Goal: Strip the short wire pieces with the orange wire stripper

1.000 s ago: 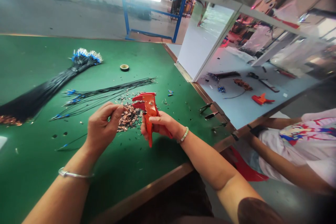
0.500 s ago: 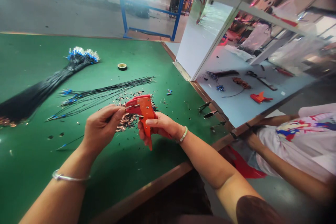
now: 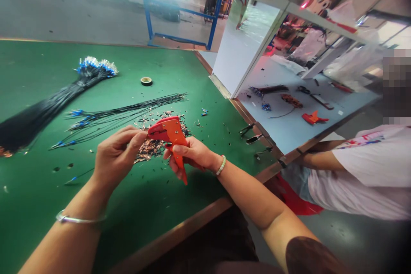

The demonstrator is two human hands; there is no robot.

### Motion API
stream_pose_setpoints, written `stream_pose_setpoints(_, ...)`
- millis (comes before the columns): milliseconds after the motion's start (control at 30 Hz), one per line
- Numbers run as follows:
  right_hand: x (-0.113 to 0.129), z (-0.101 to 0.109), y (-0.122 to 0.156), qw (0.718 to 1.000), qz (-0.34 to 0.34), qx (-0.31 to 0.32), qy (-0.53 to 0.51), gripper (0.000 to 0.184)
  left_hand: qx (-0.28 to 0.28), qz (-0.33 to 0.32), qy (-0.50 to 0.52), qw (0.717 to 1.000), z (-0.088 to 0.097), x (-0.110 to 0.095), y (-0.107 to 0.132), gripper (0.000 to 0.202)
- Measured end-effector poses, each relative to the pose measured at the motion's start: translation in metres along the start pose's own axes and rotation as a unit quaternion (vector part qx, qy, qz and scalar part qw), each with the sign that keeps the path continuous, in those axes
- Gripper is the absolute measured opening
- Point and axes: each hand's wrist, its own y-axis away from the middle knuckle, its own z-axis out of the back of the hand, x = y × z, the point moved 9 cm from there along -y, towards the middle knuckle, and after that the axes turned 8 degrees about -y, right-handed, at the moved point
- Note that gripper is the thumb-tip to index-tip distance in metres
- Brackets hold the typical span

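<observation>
My right hand (image 3: 188, 154) is wrapped around the handles of a red and orange wire stripper (image 3: 173, 132). The tool's head points left. At its jaws, the thumb and fingers of my left hand (image 3: 118, 154) pinch a thin black wire (image 3: 86, 174). The wire's tail, with a blue terminal, sticks out behind this hand; the end at the jaws is too small to make out. Beneath the stripper lies a heap of cut copper and black scraps (image 3: 150, 150). Beyond my left hand several loose black wires (image 3: 128, 111) with blue terminals are laid out.
A thick bundle of black wires (image 3: 51, 102) lies at the left of the green table (image 3: 192, 72). A roll of tape (image 3: 146, 81) sits behind. Clips (image 3: 253, 137) grip the right edge. Another person (image 3: 369, 171) is at the neighbouring table (image 3: 276, 124), where a second red stripper (image 3: 314, 117) lies.
My camera view has shifted slightly. The stripper's handles and the pinching left hand stay close together as before. The other person has leaned, and a blurred-out head now shows at the right edge.
</observation>
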Motion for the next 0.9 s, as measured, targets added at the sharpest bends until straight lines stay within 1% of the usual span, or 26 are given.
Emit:
stream_pose_setpoints(133,0.003,0.003,-0.001,0.999,0.014,-0.025,0.024,0.056,-0.027,0.033,-0.031,0.999,0.006,0.006,0.000,0.029)
stream_pose_setpoints(233,0.005,0.007,-0.002,0.998,0.033,-0.041,0.033,0.054,-0.039,0.028,-0.062,0.997,0.007,0.007,0.001,0.034)
stream_pose_setpoints(333,0.005,0.010,-0.003,0.997,0.046,-0.054,0.037,0.052,-0.030,0.010,-0.085,0.996,0.002,0.006,0.002,0.036)
stream_pose_setpoints(467,0.004,0.007,-0.002,0.996,0.063,-0.062,0.031,0.050,-0.012,-0.009,-0.096,0.995,-0.003,0.003,0.002,0.036)
stream_pose_setpoints(567,0.003,0.007,-0.003,0.995,0.066,-0.068,0.019,0.048,0.009,-0.015,-0.100,0.995,-0.008,0.000,0.003,0.030)
stream_pose_setpoints(667,0.005,0.006,-0.005,0.997,0.068,-0.046,0.013,0.052,0.020,-0.033,-0.084,0.996,-0.012,-0.004,0.002,0.021)
stream_pose_setpoints(767,0.010,0.008,-0.004,0.998,0.060,-0.015,0.009,0.063,0.002,-0.041,-0.081,0.996,-0.008,-0.005,0.001,0.018)
stream_pose_setpoints(833,0.020,0.011,-0.001,0.998,0.066,-0.012,0.014,0.068,-0.021,-0.044,-0.093,0.994,-0.001,-0.004,0.000,0.018)
stream_pose_setpoints(900,0.035,0.013,0.006,0.995,0.085,-0.018,0.046,0.068,-0.038,-0.051,-0.105,0.992,0.005,-0.003,0.000,0.016)
